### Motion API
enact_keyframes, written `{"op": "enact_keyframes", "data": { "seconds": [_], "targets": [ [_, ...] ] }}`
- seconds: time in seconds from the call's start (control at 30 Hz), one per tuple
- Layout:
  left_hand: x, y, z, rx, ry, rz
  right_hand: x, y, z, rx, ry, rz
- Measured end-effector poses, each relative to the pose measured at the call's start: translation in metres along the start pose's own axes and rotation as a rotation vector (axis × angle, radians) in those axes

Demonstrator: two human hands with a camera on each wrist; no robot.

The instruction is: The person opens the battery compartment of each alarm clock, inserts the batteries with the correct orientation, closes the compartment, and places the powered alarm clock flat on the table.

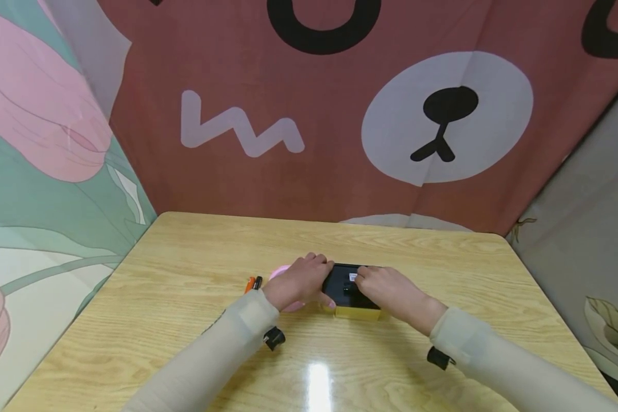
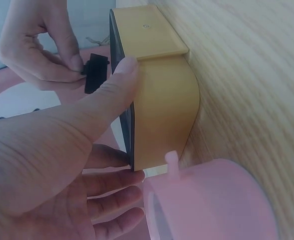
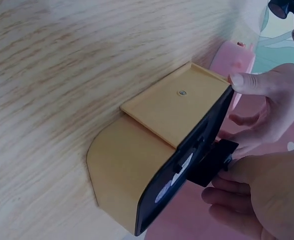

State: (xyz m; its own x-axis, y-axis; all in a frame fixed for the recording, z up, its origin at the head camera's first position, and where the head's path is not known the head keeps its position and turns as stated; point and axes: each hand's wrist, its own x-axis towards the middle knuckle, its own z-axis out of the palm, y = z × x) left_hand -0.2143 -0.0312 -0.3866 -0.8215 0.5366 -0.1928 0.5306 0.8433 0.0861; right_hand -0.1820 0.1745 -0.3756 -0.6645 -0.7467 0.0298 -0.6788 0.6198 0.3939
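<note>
A yellow box-shaped device (image 1: 357,313) lies on the table with its black face (image 1: 338,284) upward; a white label shows on that face in the head view. My left hand (image 1: 300,281) holds its left end, thumb (image 2: 117,79) on the near rim of the black face and fingers around the far edge. Between thumb and fingers, my right hand (image 1: 391,290) pinches a small black rectangular cover (image 3: 213,162). In the left wrist view this cover is tilted, right beside the black face. Part of the black face is hidden by my right hand.
A pink cylindrical thing (image 2: 217,205) with a small peg stands left of the device, partly behind my left hand. Beside it lie an orange stick-like object (image 1: 249,285) and a black one (image 1: 258,282). The wooden table (image 1: 195,252) meets printed cloth at the back.
</note>
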Motion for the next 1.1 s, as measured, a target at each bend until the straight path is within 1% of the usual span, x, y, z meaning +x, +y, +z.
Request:
{"op": "enact_keyframes", "data": {
  "seconds": [0.3,0.67,0.97,1.1],
  "targets": [
    [0.000,-0.001,0.002,-0.027,0.007,0.000,-0.009,0.007,-0.001,0.028,0.064,0.024],
    [-0.001,-0.001,0.002,-0.045,0.018,0.007,-0.020,0.016,-0.006,0.061,0.086,0.061],
    [-0.001,-0.001,0.000,-0.055,0.014,-0.002,-0.028,0.025,-0.008,0.034,0.137,0.086],
    [-0.002,-0.001,0.000,-0.061,0.010,-0.003,-0.032,0.030,-0.008,0.028,0.144,0.100]
  ]
}}
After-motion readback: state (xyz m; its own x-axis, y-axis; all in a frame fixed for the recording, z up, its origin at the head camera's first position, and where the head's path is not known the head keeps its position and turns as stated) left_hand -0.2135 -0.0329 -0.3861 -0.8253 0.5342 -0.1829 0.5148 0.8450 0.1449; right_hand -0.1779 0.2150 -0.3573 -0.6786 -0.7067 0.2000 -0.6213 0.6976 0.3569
